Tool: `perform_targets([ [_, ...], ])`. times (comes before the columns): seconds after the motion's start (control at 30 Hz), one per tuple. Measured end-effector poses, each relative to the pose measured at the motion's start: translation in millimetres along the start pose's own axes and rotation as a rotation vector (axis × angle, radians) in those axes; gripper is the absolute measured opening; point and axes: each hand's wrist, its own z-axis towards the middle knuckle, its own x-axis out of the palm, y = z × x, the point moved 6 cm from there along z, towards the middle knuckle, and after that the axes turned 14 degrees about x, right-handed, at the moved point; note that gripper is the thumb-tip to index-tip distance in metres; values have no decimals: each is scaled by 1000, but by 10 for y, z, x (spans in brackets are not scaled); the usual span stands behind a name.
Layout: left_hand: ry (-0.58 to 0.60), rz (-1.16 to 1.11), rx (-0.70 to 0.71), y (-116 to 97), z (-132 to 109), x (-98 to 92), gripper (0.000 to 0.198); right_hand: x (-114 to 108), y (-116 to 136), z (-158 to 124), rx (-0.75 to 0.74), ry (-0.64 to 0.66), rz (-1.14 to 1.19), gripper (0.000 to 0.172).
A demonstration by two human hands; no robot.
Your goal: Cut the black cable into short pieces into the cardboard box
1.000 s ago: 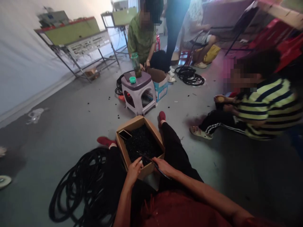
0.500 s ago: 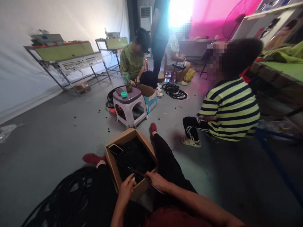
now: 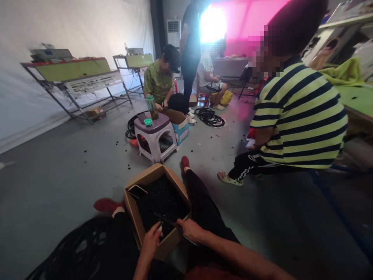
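Presently: cardboard box (image 3: 134, 217) heaped with black pieces (image 3: 160, 198); cord coil (image 3: 78, 249) remains.
Hands apart: right hand (image 3: 189, 229) clamped on long dark blade (image 3: 170, 222), left hand (image 3: 150, 243) curled at box rim.

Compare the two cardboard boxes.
The near box sits between the person's legs; the far box stands beside the lilac stool. The near box is plain brown; the far box has a blue side. The near box brims with black pieces; the far box's contents are hidden. Both are open cardboard boxes on the floor.
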Motion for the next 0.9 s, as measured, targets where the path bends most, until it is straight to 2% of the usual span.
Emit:
perform_targets([
  [0.4, -10, 8, -24, 60, 54, 34, 92, 40, -19, 31, 38, -12, 11, 25],
  [0.63, -34, -32, 7, 106, 96, 17, 91, 81, -58, 106, 75, -1, 38, 23],
  [0.9, -112, -157, 25, -51, -144, -35, 72, 218, -172, 86, 18, 52, 158, 17],
])
